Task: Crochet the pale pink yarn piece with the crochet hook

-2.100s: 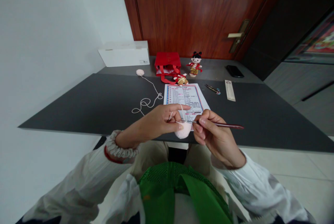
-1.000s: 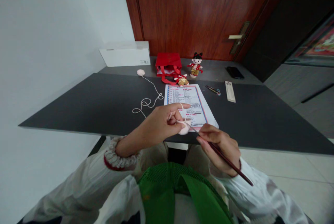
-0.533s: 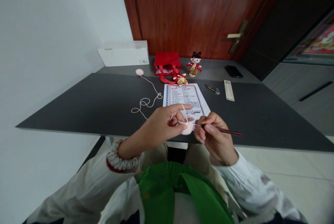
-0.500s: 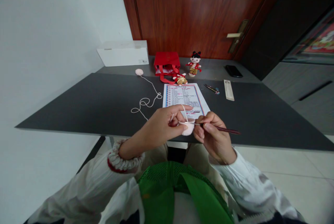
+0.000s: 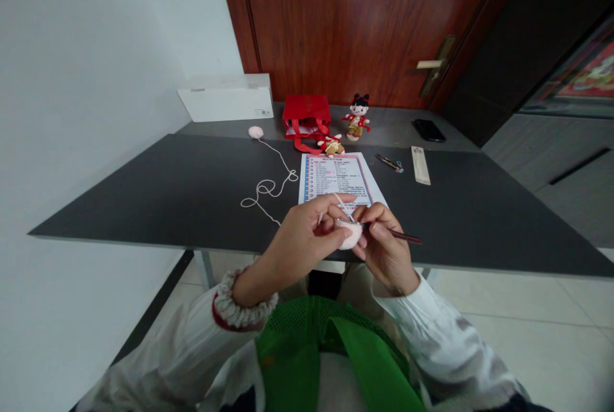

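Note:
A small pale pink crochet piece (image 5: 350,235) is pinched between the thumb and fingers of my left hand (image 5: 309,233). Yarn (image 5: 343,205) loops over that hand's extended index finger and runs down to the piece. My right hand (image 5: 387,249) is closed around the dark handle of a crochet hook (image 5: 405,236). The hook's metal shaft lies along the top edge of the piece, its tip close to my left fingers. Behind my left hand, the strand trails in loose curls over the table to a small yarn ball (image 5: 256,132).
A printed pattern sheet (image 5: 340,175) lies just beyond my hands on the dark table (image 5: 192,194). Farther back are a white box (image 5: 225,102), a red bag (image 5: 306,111), a standing doll (image 5: 357,119), a doll body (image 5: 332,145), tweezers (image 5: 388,163), a pale strip (image 5: 420,166) and a phone (image 5: 429,131).
My right hand and the crochet hook have shifted left, bringing the hook farther across the crochet piece. My left hand and the piece have moved slightly right. The yarn over the index finger slants more.

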`<state>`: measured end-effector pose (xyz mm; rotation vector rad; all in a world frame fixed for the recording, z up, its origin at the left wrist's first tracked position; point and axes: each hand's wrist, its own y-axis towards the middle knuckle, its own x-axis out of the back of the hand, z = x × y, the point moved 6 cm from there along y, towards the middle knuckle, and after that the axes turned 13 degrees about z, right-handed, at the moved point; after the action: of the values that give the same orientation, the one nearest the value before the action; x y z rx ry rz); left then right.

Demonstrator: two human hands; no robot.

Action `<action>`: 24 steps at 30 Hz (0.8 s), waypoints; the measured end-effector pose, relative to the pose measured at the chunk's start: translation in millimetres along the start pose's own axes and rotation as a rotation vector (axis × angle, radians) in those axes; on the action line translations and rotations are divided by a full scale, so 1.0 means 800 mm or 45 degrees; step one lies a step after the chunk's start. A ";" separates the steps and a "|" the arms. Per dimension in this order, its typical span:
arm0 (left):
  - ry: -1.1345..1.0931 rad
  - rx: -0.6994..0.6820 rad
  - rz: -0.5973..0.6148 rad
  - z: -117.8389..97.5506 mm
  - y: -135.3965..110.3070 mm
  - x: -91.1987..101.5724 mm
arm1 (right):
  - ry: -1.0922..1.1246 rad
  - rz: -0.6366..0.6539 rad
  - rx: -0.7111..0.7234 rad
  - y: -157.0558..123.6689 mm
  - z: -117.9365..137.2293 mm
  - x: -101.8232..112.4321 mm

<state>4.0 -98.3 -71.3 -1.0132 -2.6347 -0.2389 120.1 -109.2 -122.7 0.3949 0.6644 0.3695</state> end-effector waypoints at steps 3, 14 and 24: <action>-0.038 -0.015 -0.118 -0.001 -0.004 0.002 | 0.072 -0.012 -0.010 0.005 -0.002 -0.005; -0.017 -0.212 -0.378 -0.011 -0.017 0.005 | 0.196 -0.040 -0.057 0.018 -0.009 -0.014; 0.023 -0.080 -0.330 -0.006 -0.016 0.009 | -0.084 0.002 0.120 0.017 0.010 -0.010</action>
<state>-9.0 -104.2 -65.1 -0.6811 -2.7538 -0.3883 116.8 -103.3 -106.4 0.4952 0.6183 0.3258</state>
